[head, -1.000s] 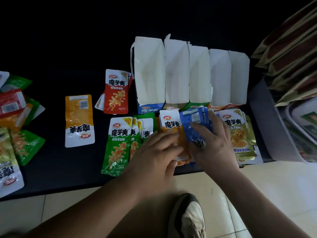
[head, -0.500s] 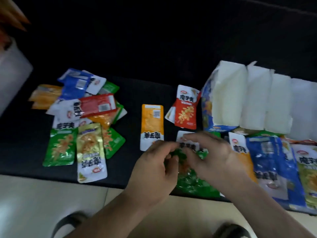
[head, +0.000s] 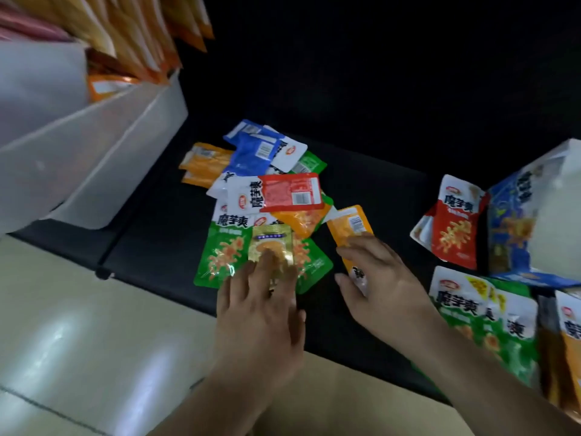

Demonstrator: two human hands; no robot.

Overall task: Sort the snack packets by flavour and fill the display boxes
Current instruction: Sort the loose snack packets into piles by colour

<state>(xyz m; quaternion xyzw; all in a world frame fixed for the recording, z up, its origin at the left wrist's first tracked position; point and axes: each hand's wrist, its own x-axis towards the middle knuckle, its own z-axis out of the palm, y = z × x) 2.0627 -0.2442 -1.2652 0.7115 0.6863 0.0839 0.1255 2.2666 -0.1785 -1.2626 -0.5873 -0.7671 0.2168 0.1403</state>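
Spreading right across your view is the black tabletop [head: 151, 253], with the pale floor [head: 78, 341] showing below its near edge. Up at your far left sit the white bins [head: 94, 146], tall orange pouches [head: 132, 42] standing in them, blurred. Over at the right edge there's the blue display box [head: 515, 228], its white inside facing up, only partly in shot.

Centre stage, the mixed pile [head: 267, 196] lies on the tabletop: blue packets at the back, orange ones at its left, a red one face down on top, green ones at the front, all overlapping. Down at your lower right, just in front of the box, is the green stack [head: 471, 325], fanned and face up, with orange-fronted packets touching its right side.

Now your hands. Your left grip [head: 261, 313] is flat, fingers straight and spread, holding nothing; the fingertips rest on the near edge of the pile. Your right grip [head: 383, 284] is spread too, fingers laid across a packet, thumb out to the side, nothing clasped.

Smaller pieces: the red packet [head: 456, 225] lies face up just beside the box's left wall. The orange packet [head: 347, 225] lies face down between pile and red packet, under your right fingers. The gold packet [head: 270, 247] sits atop the green ones, under your left fingertips.
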